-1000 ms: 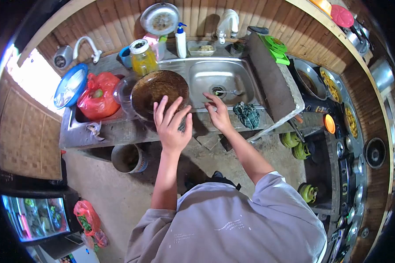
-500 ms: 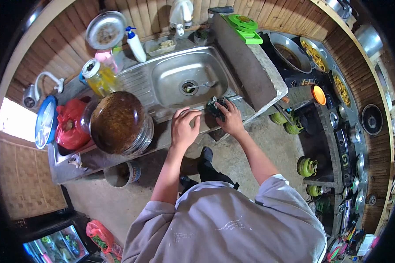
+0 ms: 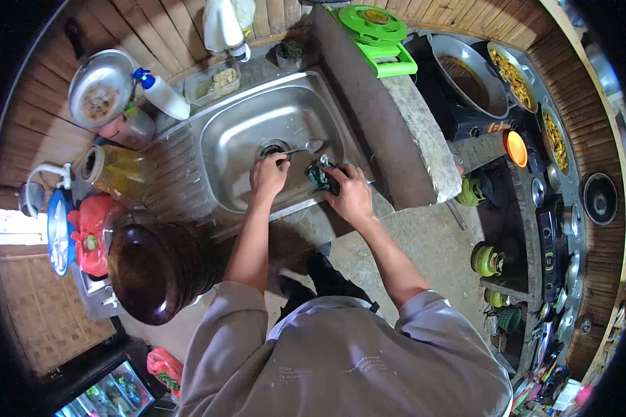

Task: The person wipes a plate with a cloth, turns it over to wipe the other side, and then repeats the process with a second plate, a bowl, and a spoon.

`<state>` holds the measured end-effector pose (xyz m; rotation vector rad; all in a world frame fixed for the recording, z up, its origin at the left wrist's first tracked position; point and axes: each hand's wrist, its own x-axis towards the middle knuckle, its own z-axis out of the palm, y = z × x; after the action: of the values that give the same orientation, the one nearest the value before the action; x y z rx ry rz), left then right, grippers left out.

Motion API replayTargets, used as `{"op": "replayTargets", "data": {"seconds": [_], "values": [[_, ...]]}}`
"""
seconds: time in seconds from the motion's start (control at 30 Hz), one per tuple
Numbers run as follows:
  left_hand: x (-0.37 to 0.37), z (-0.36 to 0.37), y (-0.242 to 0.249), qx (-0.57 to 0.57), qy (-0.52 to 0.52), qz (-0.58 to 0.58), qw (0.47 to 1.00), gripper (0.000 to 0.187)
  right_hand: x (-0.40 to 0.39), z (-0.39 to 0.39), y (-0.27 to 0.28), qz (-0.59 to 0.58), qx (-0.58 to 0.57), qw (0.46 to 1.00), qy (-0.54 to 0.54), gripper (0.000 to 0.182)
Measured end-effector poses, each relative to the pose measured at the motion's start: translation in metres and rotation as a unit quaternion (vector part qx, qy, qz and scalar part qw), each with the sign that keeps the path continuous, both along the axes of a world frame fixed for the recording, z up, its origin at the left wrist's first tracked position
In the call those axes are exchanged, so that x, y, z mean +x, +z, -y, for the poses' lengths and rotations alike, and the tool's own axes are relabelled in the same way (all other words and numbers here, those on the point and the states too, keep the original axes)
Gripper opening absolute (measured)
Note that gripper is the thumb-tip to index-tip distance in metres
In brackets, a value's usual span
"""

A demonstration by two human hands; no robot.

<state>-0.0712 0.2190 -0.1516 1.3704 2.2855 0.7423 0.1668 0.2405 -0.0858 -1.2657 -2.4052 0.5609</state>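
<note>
Inside the stainless steel sink basin (image 3: pixel 243 139), the left hand (image 3: pixel 268 175) is closing its grip on a metal spoon (image 3: pixel 300 148) beside the drain. The right hand (image 3: pixel 349 194) is gripping a dark green scrubbing cloth (image 3: pixel 321 174) at the sink's front rim.

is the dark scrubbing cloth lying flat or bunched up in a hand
Bunched up: the right hand grips the dark cloth over the sink.

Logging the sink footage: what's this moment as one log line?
left hand: at spoon handle | right hand: holds dark scrubber | place: steel sink
</note>
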Motion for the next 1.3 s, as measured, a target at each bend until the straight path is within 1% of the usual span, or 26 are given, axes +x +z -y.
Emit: {"op": "replayTargets", "data": {"seconds": [0.1, 0.17, 0.3, 0.4, 0.5, 0.6, 0.7, 0.8, 0.83, 0.9, 0.93, 1.0, 1.03, 1.07, 1.1, 1.17, 1.2, 1.23, 1.27, 1.3], "values": [[-0.005, -0.025, -0.017, -0.061, 0.001, -0.051, 0.997, 0.027, -0.006, -0.019, 0.003, 0.004, -0.01, 1.0, -0.001, 0.059], [-0.01, -0.04, -0.04, -0.091, 0.012, -0.055, 0.994, 0.025, -0.008, -0.027, 0.0, 0.008, -0.015, 1.0, 0.003, 0.059], [-0.017, -0.057, -0.059, -0.153, 0.007, -0.084, 0.985, 0.022, -0.013, -0.036, -0.008, 0.027, -0.019, 0.999, 0.018, 0.059], [-0.023, -0.06, -0.078, -0.138, 0.002, -0.14, 0.98, 0.023, -0.015, -0.042, -0.013, 0.024, -0.013, 0.999, 0.028, 0.06], [-0.026, -0.062, -0.085, -0.117, 0.002, -0.133, 0.984, 0.018, -0.016, -0.046, -0.012, 0.038, -0.017, 0.999, 0.031, 0.061], [-0.029, -0.064, -0.09, -0.123, -0.005, -0.147, 0.981, 0.018, -0.017, -0.046, -0.013, 0.04, -0.015, 0.999, 0.029, 0.061], [-0.03, -0.061, -0.087, -0.064, -0.005, -0.131, 0.989, 0.013, -0.017, -0.046, -0.007, 0.019, -0.018, 0.999, 0.031, 0.061], [-0.031, -0.062, -0.089, -0.055, -0.004, -0.104, 0.993, 0.012, -0.015, -0.047, -0.008, -0.023, -0.019, 0.999, 0.011, 0.061], [-0.032, -0.061, -0.1, -0.03, 0.028, -0.039, 0.998, 0.012, -0.014, -0.047, -0.009, -0.054, -0.03, 0.998, -0.005, 0.06], [-0.033, -0.061, -0.113, 0.025, 0.088, 0.089, 0.992, 0.012, -0.014, -0.049, -0.008, -0.117, -0.048, 0.991, -0.036, 0.058], [-0.029, -0.058, -0.09, 0.025, 0.092, 0.11, 0.989, 0.016, -0.015, -0.05, -0.006, -0.17, -0.051, 0.983, -0.047, 0.057], [-0.012, -0.041, -0.037, 0.024, 0.098, 0.151, 0.983, 0.023, -0.02, -0.052, -0.015, -0.244, -0.103, 0.96, -0.089, 0.056], [-0.003, -0.032, -0.014, 0.046, 0.106, 0.214, 0.97, 0.021, -0.022, -0.054, -0.019, -0.281, -0.129, 0.945, -0.109, 0.055], [0.007, -0.023, 0.007, 0.067, 0.113, 0.276, 0.952, 0.02, -0.03, -0.054, -0.018, -0.319, -0.199, 0.914, -0.156, 0.053], [0.016, -0.013, 0.026, 0.088, 0.119, 0.337, 0.93, 0.019, -0.036, -0.058, -0.019, -0.436, -0.341, 0.82, -0.147, 0.05], [0.029, 0.008, 0.048, 0.08, 0.088, 0.358, 0.926, 0.025, -0.049, -0.055, -0.008, -0.504, -0.346, 0.779, -0.142, 0.05], [0.036, 0.019, 0.058, 0.079, 0.077, 0.365, 0.924, 0.025, -0.06, -0.047, 0.012, -0.557, -0.35, 0.74, -0.137, 0.046], [0.039, 0.03, 0.066, 0.079, 0.068, 0.372, 0.922, 0.025, -0.065, -0.045, 0.016, -0.549, -0.338, 0.757, -0.111, 0.044], [0.038, 0.04, 0.061, 0.077, 0.053, 0.373, 0.923, 0.026, -0.07, -0.042, 0.02, -0.54, -0.326, 0.772, -0.083, 0.043], [0.043, 0.055, 0.086, 0.073, 0.052, 0.363, 0.928, 0.024, -0.075, -0.038, 0.025, -0.53, -0.314, 0.786, -0.056, 0.041]]}}
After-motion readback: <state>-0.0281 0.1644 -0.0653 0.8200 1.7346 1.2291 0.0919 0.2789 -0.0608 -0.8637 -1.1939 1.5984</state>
